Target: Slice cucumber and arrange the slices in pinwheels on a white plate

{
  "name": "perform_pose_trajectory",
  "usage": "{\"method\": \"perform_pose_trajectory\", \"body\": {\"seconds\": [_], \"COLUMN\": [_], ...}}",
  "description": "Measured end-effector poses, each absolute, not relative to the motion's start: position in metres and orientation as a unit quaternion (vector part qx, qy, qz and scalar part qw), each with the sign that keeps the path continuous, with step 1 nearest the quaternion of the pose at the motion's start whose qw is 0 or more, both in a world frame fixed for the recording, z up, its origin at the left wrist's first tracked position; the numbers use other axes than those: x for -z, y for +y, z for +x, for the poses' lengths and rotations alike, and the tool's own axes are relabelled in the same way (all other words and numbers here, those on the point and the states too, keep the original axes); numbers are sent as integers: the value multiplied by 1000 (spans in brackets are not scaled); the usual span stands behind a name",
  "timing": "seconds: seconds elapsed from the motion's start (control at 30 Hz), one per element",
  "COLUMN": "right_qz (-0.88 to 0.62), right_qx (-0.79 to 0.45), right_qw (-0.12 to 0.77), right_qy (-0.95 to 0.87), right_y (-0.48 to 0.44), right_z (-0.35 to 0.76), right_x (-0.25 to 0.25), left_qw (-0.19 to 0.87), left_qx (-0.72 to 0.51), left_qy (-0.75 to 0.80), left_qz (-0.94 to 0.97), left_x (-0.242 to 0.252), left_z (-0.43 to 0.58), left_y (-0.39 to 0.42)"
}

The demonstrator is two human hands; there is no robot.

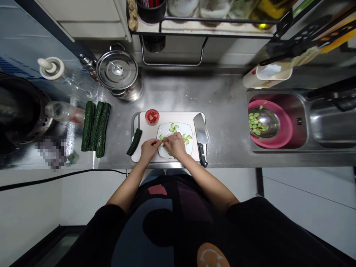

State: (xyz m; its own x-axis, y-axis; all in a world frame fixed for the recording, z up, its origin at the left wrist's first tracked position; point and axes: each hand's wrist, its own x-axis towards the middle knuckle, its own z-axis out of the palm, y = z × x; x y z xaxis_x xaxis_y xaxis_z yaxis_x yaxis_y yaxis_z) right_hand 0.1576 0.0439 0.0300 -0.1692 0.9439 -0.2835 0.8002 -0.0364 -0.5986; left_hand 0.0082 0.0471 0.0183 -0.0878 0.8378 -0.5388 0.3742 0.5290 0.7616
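Note:
Over the left part of a white square plate (188, 149), my left hand (149, 149) and my right hand (175, 147) meet with fingers pinched. A tiny red piece (163, 141) shows between their fingertips; its exact kind is too small to tell. Thin green cucumber slices (174, 128) lie on the plate in flower-like fans, partly hidden by my right hand. The plate rests on a white cutting board (143, 157). Behind my left hand stands a small red bowl (152, 116) with chopped red bits. A cut cucumber piece (134, 142) lies at the board's left edge.
A cleaver (201, 133) lies on the board's right side, handle toward me. Several whole cucumbers (96, 128) lie left, near a lidded steel pot (118, 72). In the right-hand sink (300, 137), a pink basin (286, 129) holds a metal bowl (271, 122) of cucumber scraps.

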Motion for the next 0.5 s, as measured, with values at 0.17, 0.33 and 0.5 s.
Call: {"method": "perform_pose_trajectory", "body": {"seconds": [0.17, 0.33, 0.5], "right_qz": [-630, -628, -628], "right_qx": [-324, -310, -297], "right_qw": [94, 75, 63], "right_qy": [-700, -710, -717], "right_y": [46, 50, 53], "right_z": [158, 158, 157], "right_x": [-25, -20, -18], "left_qw": [453, 396, 373], "left_qx": [-186, -155, -142], "left_qy": [712, 708, 696], "left_qz": [503, 564, 597], "left_x": [-19, -15, -12], "left_z": [10, 12, 12], "left_y": [49, 53, 56]}}
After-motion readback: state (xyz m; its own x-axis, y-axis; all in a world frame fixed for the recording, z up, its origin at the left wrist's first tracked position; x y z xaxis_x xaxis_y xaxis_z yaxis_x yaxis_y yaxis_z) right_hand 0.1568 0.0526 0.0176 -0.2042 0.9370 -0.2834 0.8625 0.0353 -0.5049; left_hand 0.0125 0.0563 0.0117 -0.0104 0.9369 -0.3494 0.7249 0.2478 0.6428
